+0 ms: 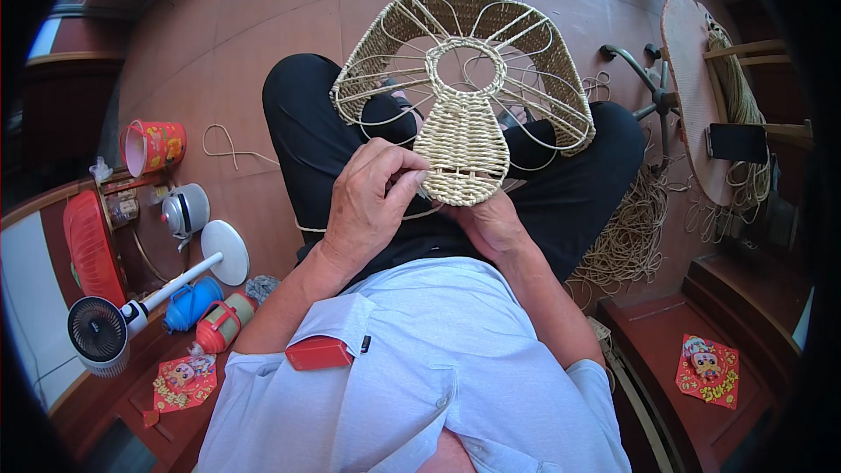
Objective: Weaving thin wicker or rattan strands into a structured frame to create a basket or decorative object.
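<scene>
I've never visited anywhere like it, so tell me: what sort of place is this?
Probably a home room doubling as a small weaving workspace: there is a partly woven frame, a heap of loose cord on the floor, and a household kettle at the left.

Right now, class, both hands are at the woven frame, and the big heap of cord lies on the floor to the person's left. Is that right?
Not quite: the heap of cord lies to the person's right, as the head view shows. Both hands are at the woven frame.
</scene>
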Tool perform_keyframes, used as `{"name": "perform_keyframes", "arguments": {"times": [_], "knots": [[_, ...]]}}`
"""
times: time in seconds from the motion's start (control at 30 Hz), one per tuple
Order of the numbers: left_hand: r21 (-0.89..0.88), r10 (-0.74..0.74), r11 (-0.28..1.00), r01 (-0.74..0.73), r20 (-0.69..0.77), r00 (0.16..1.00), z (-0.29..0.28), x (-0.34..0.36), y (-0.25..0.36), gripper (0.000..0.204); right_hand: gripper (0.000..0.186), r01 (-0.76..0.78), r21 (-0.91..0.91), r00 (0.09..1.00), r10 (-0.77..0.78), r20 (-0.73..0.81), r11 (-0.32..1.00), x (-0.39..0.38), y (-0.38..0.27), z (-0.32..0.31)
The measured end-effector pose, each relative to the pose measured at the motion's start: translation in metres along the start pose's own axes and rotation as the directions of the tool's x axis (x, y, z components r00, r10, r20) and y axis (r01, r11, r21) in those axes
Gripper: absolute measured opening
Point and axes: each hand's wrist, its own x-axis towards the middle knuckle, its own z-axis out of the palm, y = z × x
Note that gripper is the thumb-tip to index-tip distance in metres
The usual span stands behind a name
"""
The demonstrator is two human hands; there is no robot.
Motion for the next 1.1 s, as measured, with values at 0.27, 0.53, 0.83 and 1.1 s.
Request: {"name": "perform_keyframes", "arguments": {"times": [0.27, 0.53, 0.83, 1.1], "knots": [[0.116, 0.094, 0.988, -0.102, 0.071, 0.993, -0.001, 0.007, -0.001, 0.010, 0.040, -0.046, 0.034, 0.999, 0.046, -0.012, 0.998, -0.001, 0.000, -0.006], [0.170, 0.193, 0.963, -0.207, 0.095, 0.977, -0.003, 0.011, 0.002, 0.010, 0.039, -0.142, 0.105, 0.988, 0.135, 0.071, 0.984, -0.002, -0.002, -0.011], [0.171, 0.233, 0.947, -0.273, 0.218, 0.948, -0.010, 0.023, 0.005, 0.010, 0.044, -0.080, -0.006, 0.996, 0.080, 0.024, 0.997, -0.002, -0.009, -0.008], [0.125, 0.215, 0.954, -0.272, 0.344, 0.914, -0.014, 0.037, -0.002, 0.012, 0.046, -0.088, -0.044, 0.996, 0.089, 0.020, 0.995, 0.002, -0.007, -0.011]]}}
